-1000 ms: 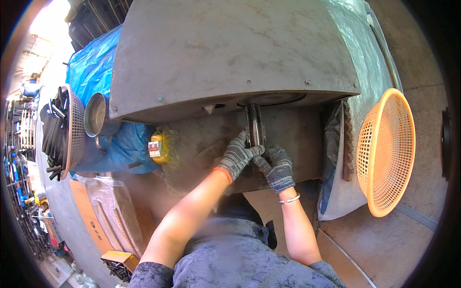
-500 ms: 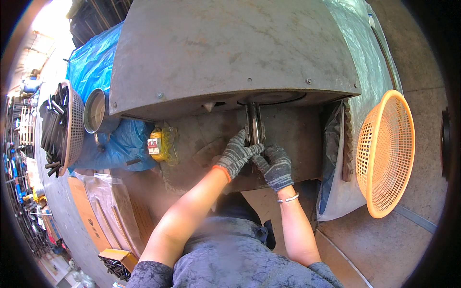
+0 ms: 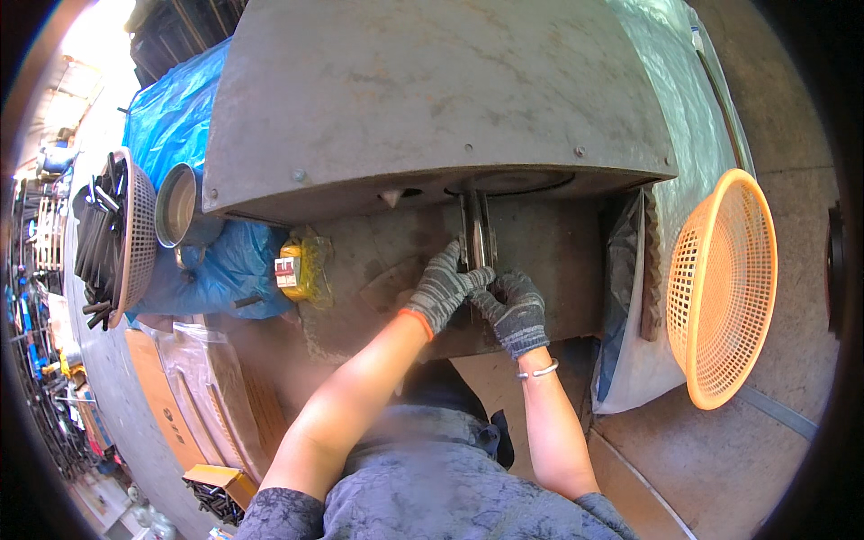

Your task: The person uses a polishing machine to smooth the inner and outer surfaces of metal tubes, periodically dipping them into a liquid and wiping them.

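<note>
A shiny metal rod or tube (image 3: 479, 229) lies in a narrow metal guide, its far end running under the lip of a large grey machine hood (image 3: 432, 108). Both my hands wear grey striped knit gloves. My left hand (image 3: 445, 288) rests along the guide's left side, thumb laid across the rod's near part and fingers closed round it. Just to the right, my right hand (image 3: 513, 313) has its fingers curled at the rod's near end, close to the left thumb. Its fingertips are partly hidden, as is the rod's far end.
An orange plastic basket (image 3: 724, 288) stands at the right beside plastic sheeting (image 3: 697, 117). On the left are a basket (image 3: 141, 238) of dark rods, a metal pot (image 3: 183, 207), blue plastic (image 3: 236, 261) and a yellow package (image 3: 309, 270). A carton (image 3: 229, 483) of small dark pieces sits lower left.
</note>
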A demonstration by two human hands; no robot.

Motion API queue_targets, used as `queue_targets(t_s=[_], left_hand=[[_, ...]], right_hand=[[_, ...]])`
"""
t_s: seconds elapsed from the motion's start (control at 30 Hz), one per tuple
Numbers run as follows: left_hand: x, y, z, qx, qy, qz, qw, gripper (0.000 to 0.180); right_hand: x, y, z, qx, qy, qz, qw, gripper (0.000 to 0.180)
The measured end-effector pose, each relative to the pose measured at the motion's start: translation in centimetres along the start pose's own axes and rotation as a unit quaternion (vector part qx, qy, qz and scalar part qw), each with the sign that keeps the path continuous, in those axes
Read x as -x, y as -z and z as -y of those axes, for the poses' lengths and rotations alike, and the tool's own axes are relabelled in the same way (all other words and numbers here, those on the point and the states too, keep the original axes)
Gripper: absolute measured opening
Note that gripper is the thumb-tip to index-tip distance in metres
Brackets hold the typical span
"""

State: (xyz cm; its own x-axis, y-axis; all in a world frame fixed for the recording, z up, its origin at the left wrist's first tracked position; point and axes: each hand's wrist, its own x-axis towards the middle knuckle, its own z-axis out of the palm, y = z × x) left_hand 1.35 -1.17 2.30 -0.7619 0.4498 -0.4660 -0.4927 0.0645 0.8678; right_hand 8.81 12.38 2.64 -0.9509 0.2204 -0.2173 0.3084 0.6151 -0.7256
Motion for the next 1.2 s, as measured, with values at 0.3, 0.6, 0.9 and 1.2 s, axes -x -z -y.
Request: queue_targets(t_s=[0.3,0.6,0.9,1.2], left_hand=[[-0.2,0.2,0.5,-0.001,0.004,-0.006,1.0,0.051],[-0.2,0.0,0.4,0.002,0.015,-0.01,1.0,0.05],[-0.1,-0.1,-0.1,-0.005,0.006,-0.006,1.0,0.05],[-0.4,0.2,0.7,-0.01,0.0,-0.01,1.0,0.058]], right_hand=[[0.0,-0.1,0.4,-0.004,0.018,-0.024,1.0,0.038],[0.2,-0.1,0.5,-0.013,0.03,-0.05,0.998,0.024],[0.2,-0.8,-0.1,0.029,0.059,-0.062,0.996,0.026],[0.0,-0.5,-1.3,-0.022,0.045,-0.024,0.998,0.025]])
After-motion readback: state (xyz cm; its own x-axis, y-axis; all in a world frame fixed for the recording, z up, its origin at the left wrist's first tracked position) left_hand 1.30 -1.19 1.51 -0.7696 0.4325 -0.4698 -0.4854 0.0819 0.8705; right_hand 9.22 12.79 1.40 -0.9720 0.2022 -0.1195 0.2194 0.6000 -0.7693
